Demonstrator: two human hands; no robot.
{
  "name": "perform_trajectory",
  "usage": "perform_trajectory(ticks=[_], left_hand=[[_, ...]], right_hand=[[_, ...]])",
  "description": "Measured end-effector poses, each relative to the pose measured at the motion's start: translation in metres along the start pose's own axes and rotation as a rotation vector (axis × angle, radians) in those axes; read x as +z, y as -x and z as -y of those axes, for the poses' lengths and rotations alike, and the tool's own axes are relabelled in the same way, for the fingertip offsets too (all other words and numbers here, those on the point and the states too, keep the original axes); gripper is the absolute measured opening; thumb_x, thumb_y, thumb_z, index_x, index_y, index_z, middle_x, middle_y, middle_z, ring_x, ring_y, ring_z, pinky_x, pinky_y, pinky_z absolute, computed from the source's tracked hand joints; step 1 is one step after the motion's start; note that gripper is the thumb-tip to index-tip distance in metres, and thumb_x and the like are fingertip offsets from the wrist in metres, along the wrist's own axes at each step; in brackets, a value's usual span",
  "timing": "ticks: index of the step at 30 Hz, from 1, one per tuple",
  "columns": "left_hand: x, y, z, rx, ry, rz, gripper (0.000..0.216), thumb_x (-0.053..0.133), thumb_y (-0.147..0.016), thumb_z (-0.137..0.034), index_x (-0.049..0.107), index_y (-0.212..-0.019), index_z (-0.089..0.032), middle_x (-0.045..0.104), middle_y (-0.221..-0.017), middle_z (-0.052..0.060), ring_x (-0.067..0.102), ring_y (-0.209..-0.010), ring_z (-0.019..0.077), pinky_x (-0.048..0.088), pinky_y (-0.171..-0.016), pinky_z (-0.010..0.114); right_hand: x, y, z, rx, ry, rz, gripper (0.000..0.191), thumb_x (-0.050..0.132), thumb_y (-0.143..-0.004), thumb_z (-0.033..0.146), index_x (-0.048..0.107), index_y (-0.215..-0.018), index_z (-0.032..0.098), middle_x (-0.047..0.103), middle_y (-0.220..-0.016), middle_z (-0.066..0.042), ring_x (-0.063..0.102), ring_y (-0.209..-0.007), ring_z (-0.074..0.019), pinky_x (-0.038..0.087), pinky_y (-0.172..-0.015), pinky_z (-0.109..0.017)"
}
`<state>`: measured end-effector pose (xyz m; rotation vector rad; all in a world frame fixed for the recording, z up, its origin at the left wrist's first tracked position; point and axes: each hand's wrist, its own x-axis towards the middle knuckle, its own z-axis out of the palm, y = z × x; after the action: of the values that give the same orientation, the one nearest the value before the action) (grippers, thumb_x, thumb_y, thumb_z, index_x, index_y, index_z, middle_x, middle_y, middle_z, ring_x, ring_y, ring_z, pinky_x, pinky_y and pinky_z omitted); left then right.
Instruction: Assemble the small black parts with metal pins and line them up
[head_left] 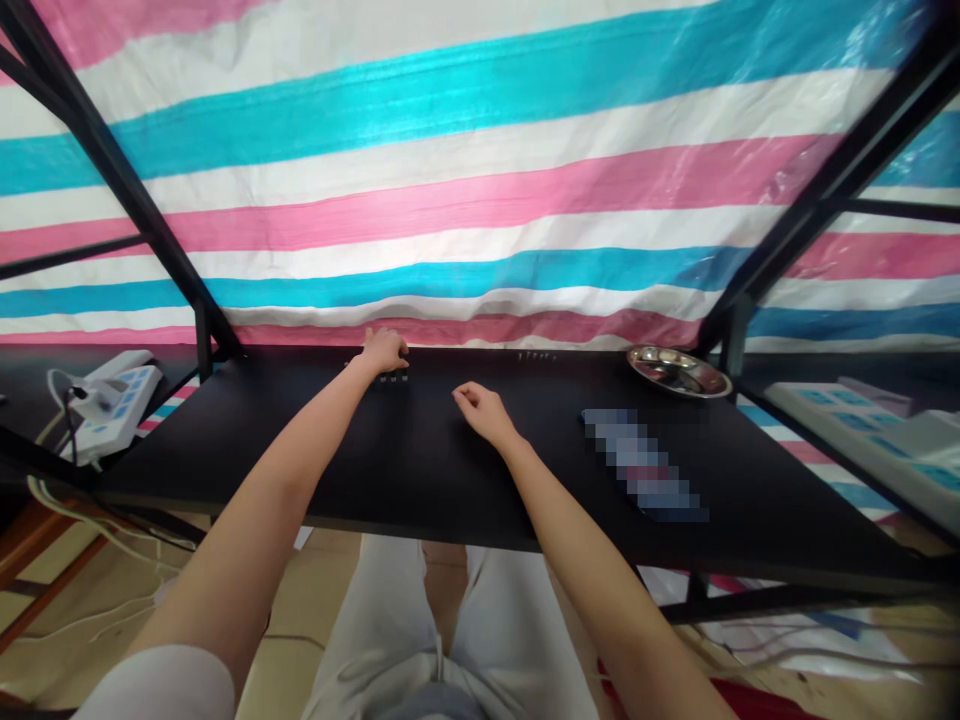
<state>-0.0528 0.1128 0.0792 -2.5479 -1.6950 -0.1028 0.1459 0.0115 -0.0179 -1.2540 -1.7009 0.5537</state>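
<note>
My left hand point(385, 350) reaches to the back edge of the black table, palm down, its fingers apart and partly curled. Just below it stand several small metal pieces point(394, 379) in a short row, too small to name; the hand partly covers the spot around them. Closer to the middle, my right hand point(484, 410) hovers at or rests on the tabletop with thumb and fingertips pinched together. What it may hold between them is hidden. A second row of small, pale metal pieces point(536, 356) lies along the back edge, right of both hands.
A shiny round metal dish point(679, 371) sits at the back right of the black table point(375, 460). A blurred-out, phone-shaped item point(641, 465) lies in front of it. White power strips point(120, 410) with cables are at the left. Black frame posts and a striped sheet point(480, 200) bound the back.
</note>
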Motion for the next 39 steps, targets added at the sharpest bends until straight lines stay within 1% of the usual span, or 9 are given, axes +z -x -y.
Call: perform_trajectory(ticks=[2,4,6,8,11,15,19,28,39], left_hand=[[-0.004,0.006,-0.009,0.018,0.009,-0.057,0.036,0.064,-0.069,-0.034,0.064,-0.103,-0.02,0.058,-0.11,0.011,0.042,-0.112,0.0318,0.023,-0.097,0.053],[-0.006,0.016,-0.023,0.061,0.052,-0.163,0.037,0.058,-0.074,-0.034,0.06,-0.109,-0.02,0.056,-0.113,0.011,0.043,-0.112,0.0302,0.025,-0.096,0.053],[-0.002,0.029,-0.042,0.127,0.132,-0.258,0.037,0.052,-0.078,-0.032,0.057,-0.113,-0.019,0.057,-0.114,0.01,0.045,-0.111,0.0273,0.028,-0.097,0.05],[0.01,0.044,-0.062,0.242,0.231,-0.286,0.037,0.047,-0.081,-0.03,0.054,-0.116,-0.018,0.056,-0.116,0.009,0.048,-0.11,0.023,0.032,-0.097,0.043],[0.038,0.062,-0.087,0.354,0.348,-0.251,0.039,0.04,-0.084,-0.026,0.05,-0.12,-0.014,0.051,-0.125,0.01,0.044,-0.117,0.0189,0.034,-0.1,0.035],[0.074,0.076,-0.105,0.262,0.362,-0.091,0.046,0.036,-0.086,-0.027,0.04,-0.129,-0.009,0.038,-0.138,0.015,0.033,-0.129,0.021,0.029,-0.105,0.037],[0.086,0.084,-0.106,0.188,0.37,-0.002,0.047,0.032,-0.088,-0.029,0.036,-0.132,-0.012,0.035,-0.14,0.013,0.029,-0.131,0.022,0.023,-0.108,0.041],[0.082,0.089,-0.089,0.206,0.417,0.021,0.045,0.035,-0.088,-0.034,0.042,-0.129,-0.019,0.036,-0.14,0.007,0.029,-0.131,0.0195,0.021,-0.108,0.041],[0.083,0.089,-0.087,0.206,0.452,0.013,0.044,0.037,-0.087,-0.034,0.044,-0.128,-0.02,0.037,-0.14,0.007,0.03,-0.131,0.0187,0.021,-0.108,0.041]], right_hand=[[-0.002,-0.001,-0.002,0.008,0.047,-0.009,0.023,0.044,-0.08,0.035,0.06,-0.081,0.019,0.058,-0.062,0.0,0.051,-0.056,-0.0128,0.04,-0.059,-0.025],[-0.004,-0.002,-0.004,0.024,0.115,-0.017,0.023,0.043,-0.081,0.033,0.06,-0.084,0.019,0.059,-0.065,-0.001,0.052,-0.058,-0.0137,0.041,-0.061,-0.026],[-0.004,-0.002,-0.006,0.024,0.216,-0.031,0.022,0.043,-0.081,0.031,0.061,-0.088,0.018,0.062,-0.074,-0.004,0.055,-0.069,-0.0161,0.043,-0.068,-0.029],[-0.004,-0.002,-0.008,0.026,0.345,-0.04,0.024,0.044,-0.081,0.029,0.06,-0.094,0.017,0.063,-0.091,-0.008,0.055,-0.085,-0.0204,0.043,-0.077,-0.033],[-0.003,-0.001,-0.013,0.068,0.498,-0.011,0.035,0.046,-0.081,0.03,0.055,-0.111,0.017,0.054,-0.119,-0.012,0.047,-0.109,-0.0256,0.038,-0.089,-0.041],[0.0,0.001,-0.019,0.145,0.564,0.1,0.043,0.041,-0.085,0.03,0.046,-0.125,0.017,0.041,-0.136,-0.011,0.032,-0.126,-0.0247,0.023,-0.103,-0.047],[0.001,0.001,-0.02,0.178,0.579,0.168,0.044,0.036,-0.087,0.032,0.045,-0.127,0.018,0.037,-0.139,-0.01,0.029,-0.129,-0.0235,0.018,-0.106,-0.048],[0.0,0.0,-0.022,0.182,0.555,0.162,0.043,0.039,-0.087,0.034,0.047,-0.126,0.019,0.039,-0.138,-0.009,0.029,-0.129,-0.0229,0.017,-0.106,-0.049],[0.0,0.001,-0.022,0.168,0.544,0.15,0.04,0.04,-0.086,0.034,0.05,-0.123,0.021,0.042,-0.136,-0.007,0.031,-0.128,-0.0223,0.018,-0.106,-0.049]])
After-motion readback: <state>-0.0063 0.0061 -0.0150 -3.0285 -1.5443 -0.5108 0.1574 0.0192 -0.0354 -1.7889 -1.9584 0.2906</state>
